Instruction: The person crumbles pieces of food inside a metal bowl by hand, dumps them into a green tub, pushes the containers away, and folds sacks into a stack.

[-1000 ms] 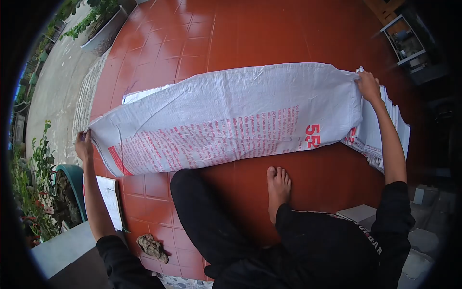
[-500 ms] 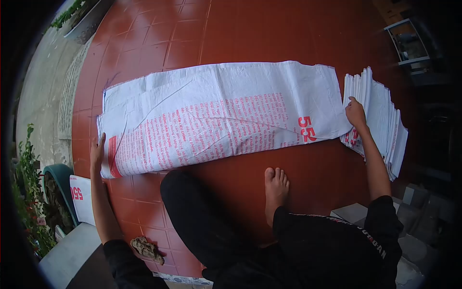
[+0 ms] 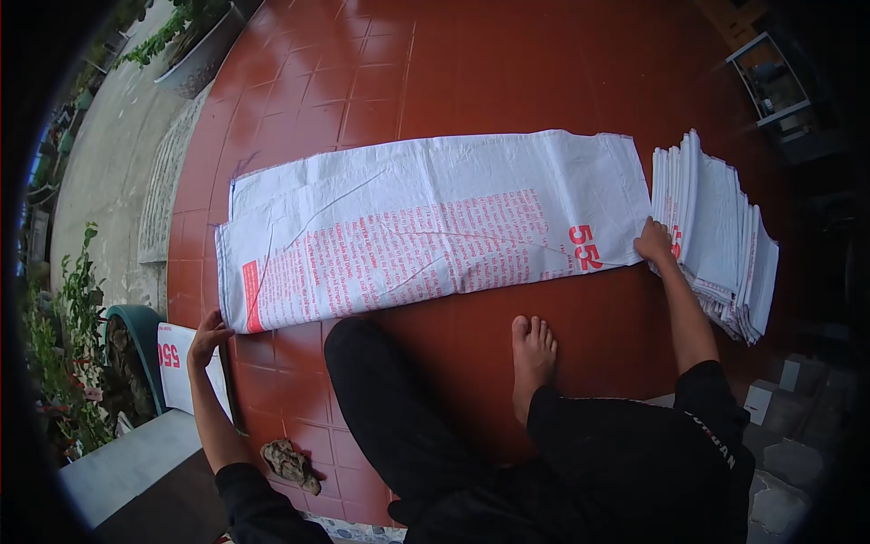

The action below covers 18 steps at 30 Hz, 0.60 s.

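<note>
A long white woven sack (image 3: 426,236) with red print and a large "552" lies folded lengthwise on the floor in front of me. At its lower left corner is my left hand (image 3: 210,338), fingers closed on the edge. My right hand (image 3: 656,243) pinches the lower right corner, beside a stack of folded white sacks (image 3: 716,236). A few loose threads stick out at the sack's left end. Shallow creases run across its upper face.
Red tiles (image 3: 489,72) cover the floor. My bare foot (image 3: 535,358) and bent knee are close below the sack. Another printed white sack (image 3: 181,363) is at the left by a green pot (image 3: 136,349). A crumpled brown cloth (image 3: 290,465) lies near my left arm.
My left hand has moved down to the sack's lower left corner, and its fingers have curled in. The right hand has shifted slightly down the right end. The view has swung a little left.
</note>
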Motion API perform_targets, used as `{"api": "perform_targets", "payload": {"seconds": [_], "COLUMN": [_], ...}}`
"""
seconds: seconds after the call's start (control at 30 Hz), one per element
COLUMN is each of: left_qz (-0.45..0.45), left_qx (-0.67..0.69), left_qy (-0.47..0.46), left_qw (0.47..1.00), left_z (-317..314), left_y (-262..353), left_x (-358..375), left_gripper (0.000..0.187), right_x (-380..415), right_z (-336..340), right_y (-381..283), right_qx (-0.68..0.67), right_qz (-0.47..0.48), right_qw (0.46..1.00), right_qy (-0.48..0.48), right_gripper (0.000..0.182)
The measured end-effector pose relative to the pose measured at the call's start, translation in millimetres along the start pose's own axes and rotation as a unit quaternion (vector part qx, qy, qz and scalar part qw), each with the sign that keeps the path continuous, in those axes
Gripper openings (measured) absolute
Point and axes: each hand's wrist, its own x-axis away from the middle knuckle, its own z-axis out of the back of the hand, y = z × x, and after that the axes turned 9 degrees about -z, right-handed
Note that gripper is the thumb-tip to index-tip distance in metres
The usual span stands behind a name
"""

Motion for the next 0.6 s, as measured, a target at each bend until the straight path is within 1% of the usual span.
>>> {"api": "perform_targets", "payload": {"seconds": [0.03, 0.07, 0.13, 0.17, 0.2, 0.27, 0.3, 0.33, 0.37, 0.4, 0.47, 0.5, 0.57, 0.6], "left_qz": [-0.033, -0.035, -0.081, -0.12, -0.119, -0.151, -0.139, -0.194, -0.193, -0.122, 0.032, -0.008, -0.085, -0.056], "left_qx": [0.002, -0.001, 0.021, 0.033, 0.034, 0.049, 0.044, -0.003, -0.003, -0.052, -0.156, -0.027, 0.025, 0.105], "left_qy": [-0.018, -0.016, 0.035, 0.066, 0.068, 0.164, 0.212, 0.26, 0.262, 0.278, 0.297, 0.312, 0.226, 0.204], "left_qw": [0.999, 0.999, 0.996, 0.99, 0.99, 0.974, 0.966, 0.946, 0.945, 0.951, 0.941, 0.95, 0.97, 0.972], "left_z": [2.7, 7.6, 7.6, 7.4, 16.4, 28.1, 23.4, 22.2, 20.4, 41.7, 54.4, 47.0, 56.0, 51.6], "left_y": [-5.1, -10.2, -6.4, -5.4, -4.0, 2.3, 16.4, 16.4, 13.9, 2.6, -4.1, -11.0, -51.1, -55.8], "left_x": [2.3, 3.5, 8.6, 10.9, 11.1, 7.0, 7.5, -0.4, -0.6, 5.5, 10.2, 13.7, 14.3, 14.8], "left_gripper": [0.042, 0.042, 0.031, 0.023, 0.023, 0.021, 0.025, 0.03, 0.03, 0.033, 0.038, 0.041, 0.048, 0.05], "right_x": [2.9, 7.3, 16.5, 18.5, 20.8, 8.4, 2.6, -0.5, -1.5, 19.2, 41.4, 38.0, 26.0, 25.2], "right_z": [2.2, 5.4, 12.7, 12.4, 12.4, 4.9, -2.1, -12.3, -23.1, -41.3, -29.9, -32.6, -46.4, -42.7], "right_y": [-2.8, -4.3, -6.2, -6.1, -6.3, 4.0, 10.7, 16.1, 19.7, 3.2, -14.4, -11.9, 4.2, 7.7], "right_qx": [0.009, 0.012, 0.024, 0.029, 0.034, -0.004, -0.004, -0.046, -0.09, -0.112, -0.13, -0.132, -0.188, -0.187], "right_qz": [0.01, 0.015, 0.034, 0.042, 0.049, 0.051, 0.053, 0.068, 0.082, 0.076, 0.046, 0.045, 0.091, 0.088], "right_qw": [1.0, 1.0, 0.999, 0.998, 0.998, 0.999, 0.999, 0.996, 0.992, 0.989, 0.99, 0.99, 0.976, 0.976], "right_qy": [-0.016, -0.023, -0.027, -0.025, -0.023, -0.004, -0.007, 0.018, 0.045, 0.058, 0.029, 0.027, 0.068, 0.065], "right_gripper": [0.068, 0.069, 0.07, 0.07, 0.071, 0.073, 0.073, 0.075, 0.076, 0.074, 0.07, 0.07, 0.07, 0.07]}}
